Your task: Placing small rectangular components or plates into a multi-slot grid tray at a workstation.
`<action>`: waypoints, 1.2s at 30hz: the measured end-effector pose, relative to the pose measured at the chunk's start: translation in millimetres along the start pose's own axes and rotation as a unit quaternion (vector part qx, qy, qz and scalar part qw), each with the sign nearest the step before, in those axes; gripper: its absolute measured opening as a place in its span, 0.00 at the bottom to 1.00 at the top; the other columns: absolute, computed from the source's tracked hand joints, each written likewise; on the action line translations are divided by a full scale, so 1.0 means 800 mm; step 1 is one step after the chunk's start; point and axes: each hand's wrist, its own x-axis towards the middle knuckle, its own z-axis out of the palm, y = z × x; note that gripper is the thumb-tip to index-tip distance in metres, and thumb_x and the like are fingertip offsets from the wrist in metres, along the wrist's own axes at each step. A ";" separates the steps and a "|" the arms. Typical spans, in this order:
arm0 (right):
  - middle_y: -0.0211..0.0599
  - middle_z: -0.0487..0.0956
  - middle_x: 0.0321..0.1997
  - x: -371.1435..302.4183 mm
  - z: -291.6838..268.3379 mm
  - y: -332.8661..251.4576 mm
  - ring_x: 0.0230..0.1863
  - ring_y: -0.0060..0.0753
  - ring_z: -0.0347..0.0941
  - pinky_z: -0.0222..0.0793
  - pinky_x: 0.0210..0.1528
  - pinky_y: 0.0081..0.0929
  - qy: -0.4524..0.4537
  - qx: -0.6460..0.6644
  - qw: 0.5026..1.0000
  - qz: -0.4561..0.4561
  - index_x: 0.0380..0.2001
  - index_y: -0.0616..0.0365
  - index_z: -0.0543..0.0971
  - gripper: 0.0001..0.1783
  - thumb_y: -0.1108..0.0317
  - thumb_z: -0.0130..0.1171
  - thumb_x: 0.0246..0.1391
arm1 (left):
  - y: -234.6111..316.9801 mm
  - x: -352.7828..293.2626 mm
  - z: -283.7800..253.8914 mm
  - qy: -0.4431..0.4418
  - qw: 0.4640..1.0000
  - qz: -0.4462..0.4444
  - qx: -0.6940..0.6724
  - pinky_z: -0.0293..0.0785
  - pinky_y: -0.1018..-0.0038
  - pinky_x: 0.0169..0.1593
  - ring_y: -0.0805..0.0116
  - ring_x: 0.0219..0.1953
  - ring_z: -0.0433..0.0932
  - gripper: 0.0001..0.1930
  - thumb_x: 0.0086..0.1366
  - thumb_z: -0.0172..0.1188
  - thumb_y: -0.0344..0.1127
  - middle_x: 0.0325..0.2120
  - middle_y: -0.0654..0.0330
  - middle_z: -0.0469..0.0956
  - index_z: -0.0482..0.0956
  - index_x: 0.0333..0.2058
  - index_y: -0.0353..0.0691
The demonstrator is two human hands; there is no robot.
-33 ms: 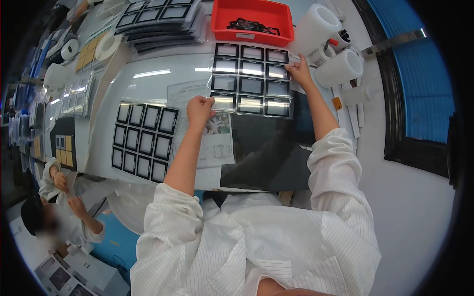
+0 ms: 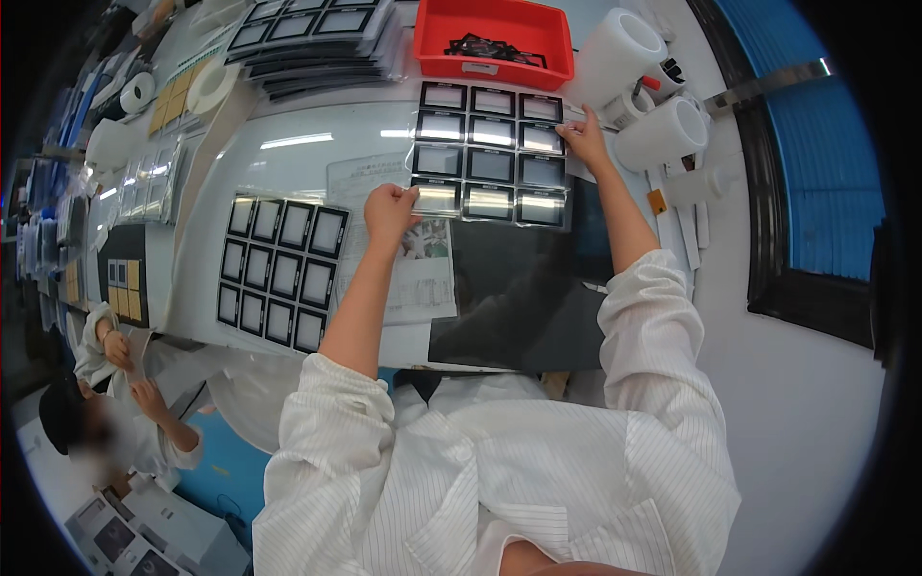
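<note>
My left hand [image 2: 390, 213] pinches the near left corner of a clear plastic sheet [image 2: 489, 161] that carries rows of black-framed rectangular panels. At the sheet's right edge, toward the far end, my right hand [image 2: 584, 139] grips it between thumb and fingers. Light reflects off several of the panels. A second sheet of black-framed panels [image 2: 283, 273] lies on the table to the left of my left forearm. Below the held sheet are a printed paper [image 2: 423, 278] and a dark mat [image 2: 519, 298].
A red bin [image 2: 495, 38] with loose black frames stands at the far side. Left of it is a stack of similar sheets [image 2: 312, 48]. White rolls [image 2: 663, 132] stand at the right beside a blue-paned window [image 2: 831, 173]. A co-worker's hands [image 2: 134, 370] show at lower left.
</note>
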 end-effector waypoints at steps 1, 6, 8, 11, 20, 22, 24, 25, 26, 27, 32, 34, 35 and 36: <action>0.44 0.78 0.37 -0.001 -0.001 0.002 0.32 0.37 0.76 0.72 0.35 0.33 0.022 -0.067 0.997 -0.041 0.60 0.69 0.53 0.47 0.63 0.68 0.43 | 0.005 -0.006 -0.002 -0.001 0.998 0.005 0.068 0.74 0.69 0.24 0.60 0.24 0.81 0.13 0.58 0.62 0.37 0.21 0.53 0.78 0.74 0.25 0.31; 0.54 0.72 0.45 -0.039 0.034 -0.054 0.47 0.54 0.68 0.65 0.51 0.42 0.096 -0.387 0.909 -0.125 0.53 0.67 0.64 0.38 0.58 0.68 0.42 | 0.000 -0.042 -0.010 0.117 0.918 0.130 0.357 0.73 0.61 0.32 0.50 0.30 0.79 0.16 0.58 0.61 0.42 0.25 0.51 0.78 0.73 0.36 0.35; 0.52 0.72 0.42 -0.083 0.066 -0.103 0.47 0.53 0.67 0.63 0.52 0.41 0.059 -0.274 0.925 -0.255 0.50 0.66 0.67 0.32 0.60 0.65 0.45 | -0.014 -0.065 -0.034 0.148 0.913 0.123 0.359 0.73 0.60 0.33 0.47 0.30 0.77 0.17 0.57 0.62 0.43 0.25 0.52 0.78 0.72 0.39 0.37; 0.43 0.76 0.41 -0.186 0.149 -0.168 0.38 0.35 0.75 0.71 0.41 0.28 -0.214 0.000 0.967 -0.137 0.45 0.61 0.73 0.19 0.67 0.60 0.48 | -0.052 -0.121 -0.065 0.147 0.906 0.202 0.343 0.73 0.62 0.41 0.51 0.47 0.73 0.22 0.56 0.62 0.42 0.47 0.50 0.73 0.69 0.45 0.39; 0.40 0.79 0.39 -0.266 0.299 -0.216 0.38 0.32 0.76 0.72 0.41 0.25 -0.255 0.101 0.959 -0.078 0.42 0.63 0.76 0.15 0.68 0.57 0.51 | -0.141 -0.154 -0.159 0.184 0.820 0.185 0.509 0.75 0.62 0.45 0.45 0.53 0.69 0.24 0.56 0.62 0.38 0.53 0.45 0.68 0.69 0.48 0.31; 0.36 0.78 0.38 -0.274 0.297 -0.213 0.37 0.25 0.74 0.71 0.42 0.23 -0.291 0.096 0.950 -0.053 0.43 0.63 0.76 0.16 0.66 0.58 0.52 | -0.139 -0.154 -0.162 0.185 0.811 0.197 0.518 0.78 0.65 0.42 0.45 0.51 0.71 0.23 0.57 0.62 0.37 0.52 0.45 0.69 0.69 0.48 0.32; 0.37 0.79 0.38 -0.277 0.295 -0.204 0.37 0.24 0.74 0.71 0.42 0.23 -0.304 0.082 0.948 -0.052 0.42 0.63 0.76 0.16 0.66 0.58 0.52 | -0.130 -0.153 -0.163 0.166 0.819 0.201 0.511 0.79 0.67 0.41 0.46 0.49 0.73 0.21 0.57 0.60 0.34 0.50 0.43 0.70 0.69 0.46 0.30; 0.37 0.79 0.38 -0.282 0.296 -0.201 0.37 0.24 0.74 0.71 0.41 0.22 -0.324 0.072 0.942 -0.054 0.42 0.63 0.76 0.16 0.66 0.59 0.51 | -0.137 -0.151 -0.163 0.166 0.820 0.203 0.509 0.79 0.67 0.41 0.46 0.49 0.73 0.21 0.57 0.60 0.34 0.50 0.43 0.70 0.69 0.46 0.30; 0.37 0.79 0.38 -0.287 0.298 -0.199 0.37 0.24 0.74 0.71 0.41 0.22 -0.323 0.071 0.942 -0.055 0.42 0.63 0.76 0.16 0.66 0.59 0.51 | -0.142 -0.147 -0.162 0.188 0.799 0.210 0.531 0.78 0.65 0.42 0.45 0.47 0.73 0.19 0.57 0.59 0.34 0.48 0.44 0.71 0.69 0.45 0.30; 0.37 0.79 0.37 -0.291 0.302 -0.198 0.36 0.24 0.74 0.71 0.40 0.22 -0.327 0.070 0.940 -0.065 0.40 0.63 0.77 0.15 0.65 0.59 0.52 | -0.147 -0.143 -0.163 0.210 0.776 0.217 0.553 0.77 0.63 0.43 0.45 0.46 0.74 0.18 0.58 0.57 0.34 0.46 0.45 0.72 0.68 0.44 0.30; 0.38 0.79 0.35 -0.317 0.323 -0.234 0.31 0.25 0.75 0.72 0.36 0.22 -0.367 0.128 0.918 0.073 0.41 0.65 0.76 0.17 0.63 0.58 0.54 | -0.128 -0.142 -0.183 0.135 0.830 0.189 0.507 0.77 0.63 0.41 0.46 0.43 0.75 0.16 0.58 0.55 0.33 0.41 0.47 0.73 0.69 0.42 0.30; 0.42 0.80 0.31 -0.337 0.348 -0.263 0.27 0.31 0.77 0.74 0.31 0.25 -0.334 0.280 0.880 0.189 0.35 0.66 0.75 0.14 0.64 0.59 0.51 | -0.122 -0.152 -0.187 0.104 0.851 0.177 0.482 0.76 0.62 0.41 0.46 0.43 0.75 0.15 0.58 0.54 0.32 0.39 0.47 0.74 0.70 0.42 0.31; 0.42 0.80 0.31 -0.341 0.363 -0.262 0.27 0.31 0.77 0.74 0.31 0.25 -0.328 0.284 0.882 0.186 0.35 0.66 0.75 0.14 0.64 0.59 0.51 | -0.122 -0.156 -0.183 0.137 0.839 0.232 0.473 0.76 0.63 0.41 0.49 0.42 0.75 0.15 0.57 0.56 0.32 0.41 0.47 0.73 0.69 0.42 0.32; 0.43 0.80 0.31 -0.337 0.380 -0.248 0.27 0.31 0.78 0.74 0.31 0.26 -0.283 0.232 0.922 0.128 0.34 0.65 0.74 0.13 0.65 0.58 0.53 | -0.116 -0.160 -0.177 0.164 0.822 0.292 0.461 0.76 0.64 0.41 0.52 0.42 0.76 0.16 0.56 0.57 0.31 0.43 0.46 0.73 0.69 0.42 0.32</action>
